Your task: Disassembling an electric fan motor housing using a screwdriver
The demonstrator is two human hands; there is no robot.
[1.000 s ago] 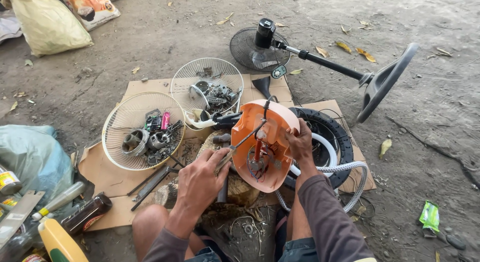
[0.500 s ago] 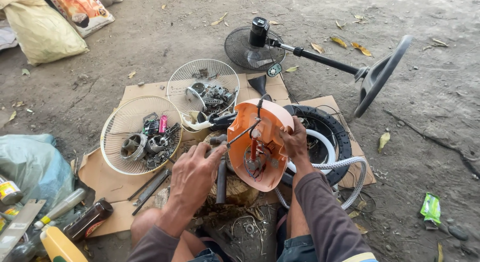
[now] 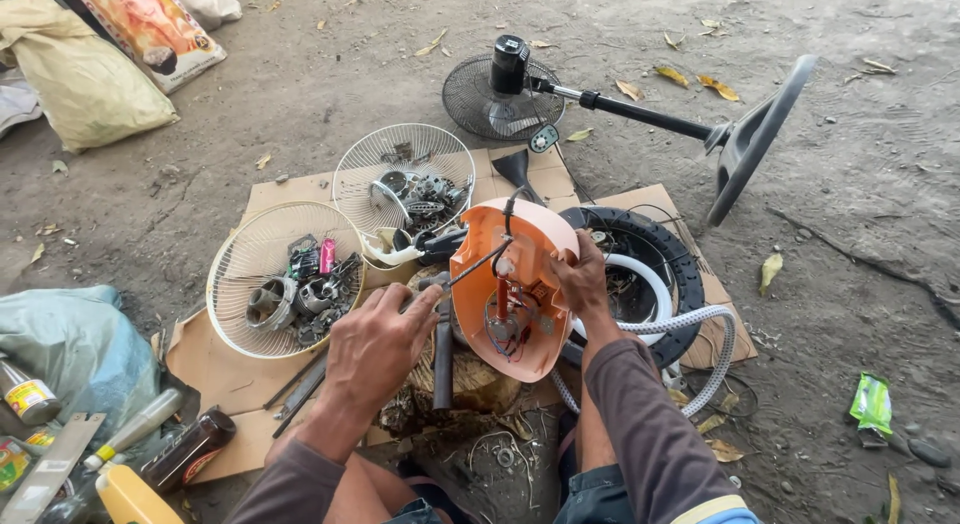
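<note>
A printed sack (image 3: 150, 29) with an orange and cream picture lies on the dirt ground at the far left corner, beside a plain tan sack (image 3: 80, 79). At the near left edge stands a small can (image 3: 28, 396) with a yellow and red label. Just nearer, a dark brown bottle (image 3: 188, 449) with a reddish label lies on its side, next to a yellow bottle (image 3: 130, 499). A crumpled green wrapper (image 3: 872, 404) lies on the ground at the right.

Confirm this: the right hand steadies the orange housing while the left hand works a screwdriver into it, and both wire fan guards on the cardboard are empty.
Not quite. The head view shows both wire fan guards holding small metal parts. The rest stands: right hand steadies the orange housing, left hand works the screwdriver.
</note>
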